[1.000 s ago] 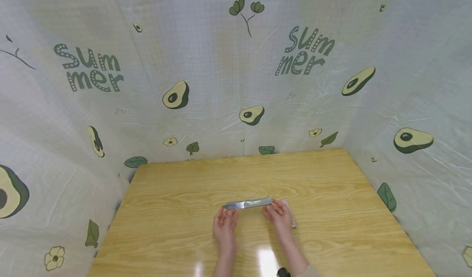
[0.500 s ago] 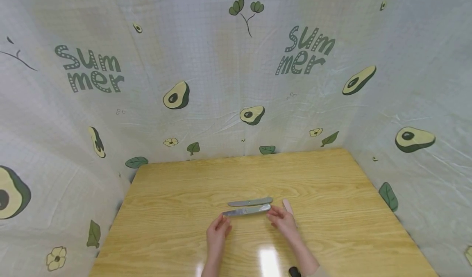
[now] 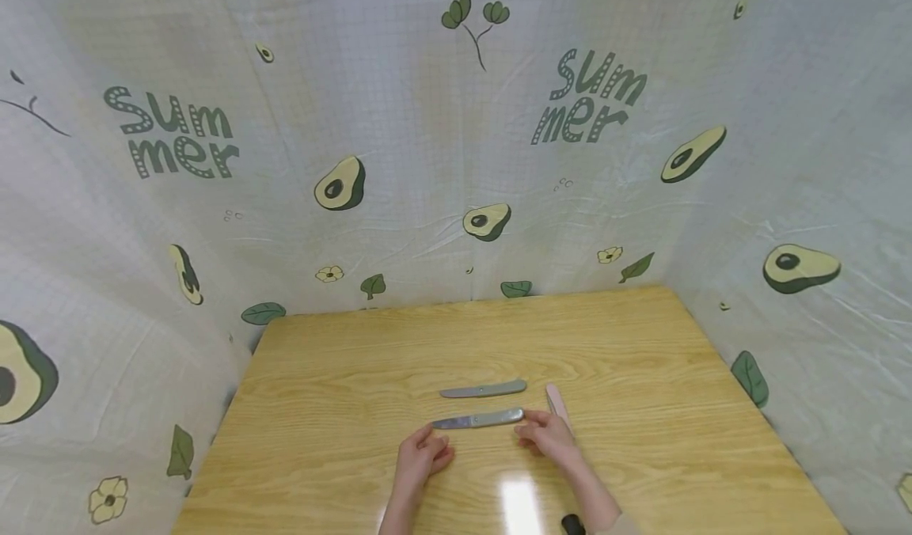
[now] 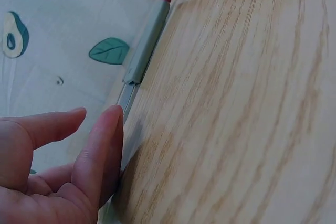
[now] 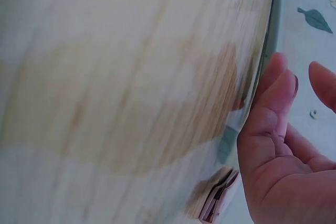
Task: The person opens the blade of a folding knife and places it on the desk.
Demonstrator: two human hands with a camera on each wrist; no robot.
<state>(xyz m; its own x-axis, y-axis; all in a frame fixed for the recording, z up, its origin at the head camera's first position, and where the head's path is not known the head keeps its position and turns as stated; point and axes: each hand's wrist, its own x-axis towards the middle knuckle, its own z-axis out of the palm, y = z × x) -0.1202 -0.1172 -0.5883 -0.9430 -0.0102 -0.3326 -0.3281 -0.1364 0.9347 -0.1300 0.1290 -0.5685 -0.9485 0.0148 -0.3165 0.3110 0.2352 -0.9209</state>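
Note:
A knife with a grey-green handle and a metal blade lies crosswise on the wooden table. My left hand has its fingertips right at the blade tip; in the left wrist view its thumb stands apart from the fingers. At the handle's far end is my right hand, fingertips close to the handle and thumb spread away. Just beyond the knife, nearly parallel, lies a slim grey-green knife-shaped piece with a small dot near its middle.
A slim pink object lies beyond my right hand, partly hidden by it; the right wrist view shows a dark slot in its pink end. The wooden table meets a printed curtain at its back and sides.
Both hands have brought the knife nearer to me, off its overlap with the grey-green piece, which now shows fully. The knife now lies lower in view, and the fingers have loosened from it.

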